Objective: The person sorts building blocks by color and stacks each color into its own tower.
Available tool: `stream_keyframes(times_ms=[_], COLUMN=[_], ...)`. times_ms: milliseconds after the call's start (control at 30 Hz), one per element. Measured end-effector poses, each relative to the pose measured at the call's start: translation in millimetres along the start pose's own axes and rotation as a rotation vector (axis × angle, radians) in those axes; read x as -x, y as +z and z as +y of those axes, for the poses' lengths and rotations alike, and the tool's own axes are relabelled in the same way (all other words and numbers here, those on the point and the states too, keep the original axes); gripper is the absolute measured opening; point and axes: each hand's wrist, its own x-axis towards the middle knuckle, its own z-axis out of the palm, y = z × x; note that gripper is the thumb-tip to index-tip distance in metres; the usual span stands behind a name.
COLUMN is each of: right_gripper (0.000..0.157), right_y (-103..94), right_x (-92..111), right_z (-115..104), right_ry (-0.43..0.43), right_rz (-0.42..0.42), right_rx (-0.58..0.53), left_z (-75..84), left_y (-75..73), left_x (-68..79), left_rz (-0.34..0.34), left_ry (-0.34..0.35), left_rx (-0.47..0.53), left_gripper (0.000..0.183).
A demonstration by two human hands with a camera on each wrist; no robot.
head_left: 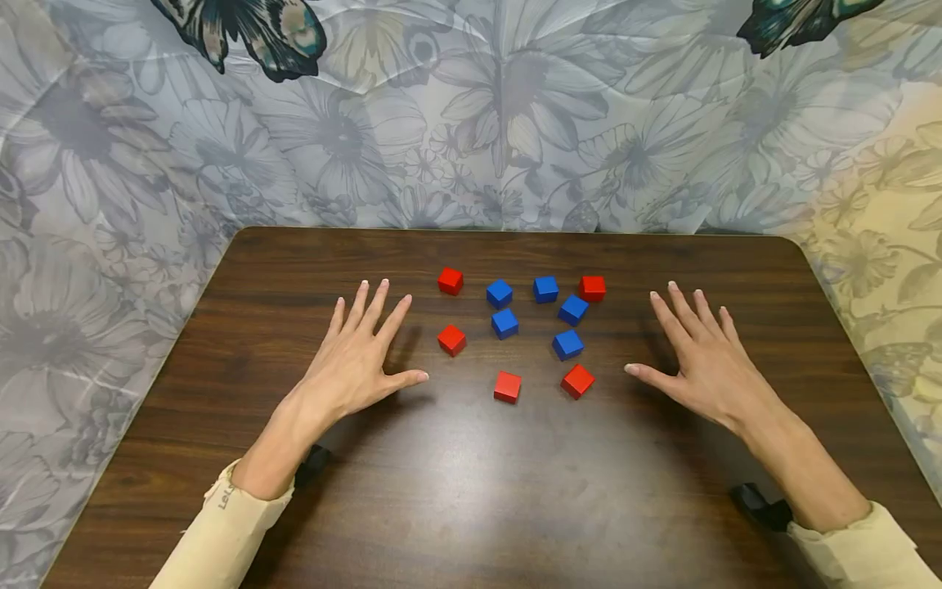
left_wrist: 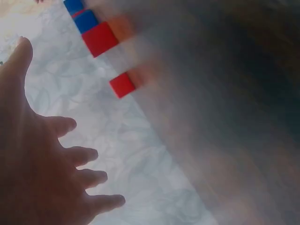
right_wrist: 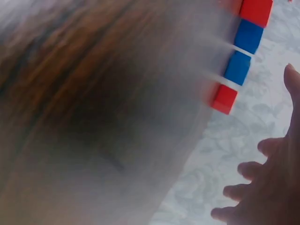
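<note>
Several red and blue cubes lie scattered on a dark wooden table (head_left: pixel 456 474). To their left my left hand (head_left: pixel 349 368) is spread over the table, palm down, holding nothing; nearest it are a red cube (head_left: pixel 452 340) and another red cube (head_left: pixel 450 281). My right hand (head_left: pixel 706 368) is spread the same way on the right side, apart from every cube. Closest to it are a red cube (head_left: pixel 577 381), a blue cube (head_left: pixel 567 344) and a red cube (head_left: pixel 592 289). In the left wrist view, the fingers (left_wrist: pixel 101 178) are extended; the right wrist view shows extended fingers (right_wrist: pixel 251 171) too.
A floral cloth (head_left: pixel 500 123) with butterfly prints hangs behind the table's far edge and down both sides. Dark straps (head_left: pixel 761 507) sit under the wrists. More blue cubes (head_left: pixel 504 323) and a red cube (head_left: pixel 507 387) lie mid-table.
</note>
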Motion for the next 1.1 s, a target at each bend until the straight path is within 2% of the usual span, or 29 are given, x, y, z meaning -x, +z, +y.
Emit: stream_keyframes(times_ms=[167, 433, 667, 900, 1100], right_gripper=[0.101, 0.1, 0.1, 0.099, 0.094], right_y=[-3.4, -3.7, -5.4, -2.9, 3.1], right_x=[-2, -6, -6, -8, -9], right_z=[-10, -28, -40, -51, -61], right_ry=[-0.04, -0.115, -0.17, -0.223, -0.266], right_rz=[0.051, 0.14, 0.19, 0.227, 0.241], right_rx=[-0.026, -0.04, -0.056, -0.062, -0.06], left_z=[6.9, 13.8, 17.4, 22.6, 31.7], left_y=[-6.2, -4.3, -7.0, -7.3, -3.7], left_x=[-2.2, -7.9, -12.1, -21.3, -30.6], left_rz=[0.006, 0.025, 0.079, 0.104, 0.166], left_ry=[0.039, 0.146, 0.233, 0.313, 0.406], left_rx=[0.021, 0.069, 0.105, 0.156, 0.215], left_gripper=[0.106, 0.106, 0.105, 0.106, 0.101])
